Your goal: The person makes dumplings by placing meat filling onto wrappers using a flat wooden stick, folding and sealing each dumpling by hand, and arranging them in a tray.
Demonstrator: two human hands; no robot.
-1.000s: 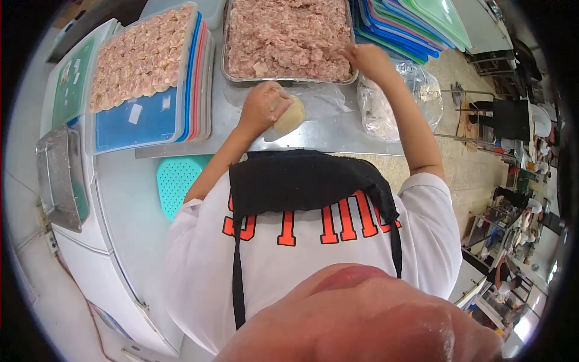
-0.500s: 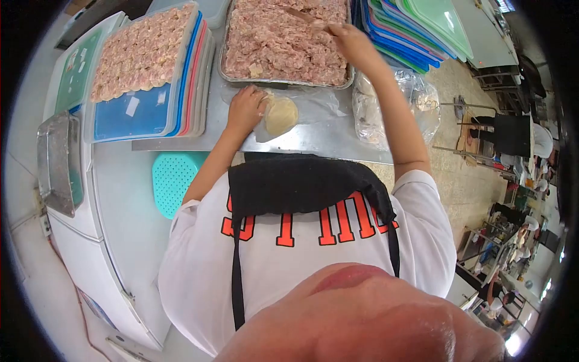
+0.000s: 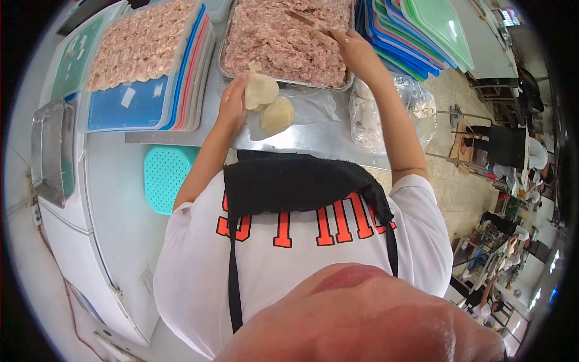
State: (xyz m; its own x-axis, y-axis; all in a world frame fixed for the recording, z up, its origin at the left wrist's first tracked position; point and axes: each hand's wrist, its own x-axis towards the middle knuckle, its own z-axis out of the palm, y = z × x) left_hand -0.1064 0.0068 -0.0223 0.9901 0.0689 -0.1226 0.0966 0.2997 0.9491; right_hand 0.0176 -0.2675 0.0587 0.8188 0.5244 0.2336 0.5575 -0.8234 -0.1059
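My left hand [image 3: 233, 101] is closed on a pale round dough wrapper [image 3: 262, 90], held up at the front edge of the meat tray. Just below it a stack of yellowish round wrappers [image 3: 278, 116] lies on clear plastic on the metal table. My right hand [image 3: 360, 55] grips a thin flat spatula [image 3: 300, 18], whose blade reaches over the ground meat filling [image 3: 283, 45]. The filling heaps up in a large metal tray [image 3: 224, 65].
Filled dumplings [image 3: 137, 45] in rows cover most of a blue tray [image 3: 129, 108] atop stacked trays at left. Coloured lids [image 3: 443, 30] pile up at right, above a plastic-wrapped bundle [image 3: 368, 117]. A turquoise perforated stool [image 3: 166, 181] stands below. Other people work far right.
My left hand has lifted a wrapper from the stack and moved slightly up and left. My right hand has shifted slightly right and down with the spatula.
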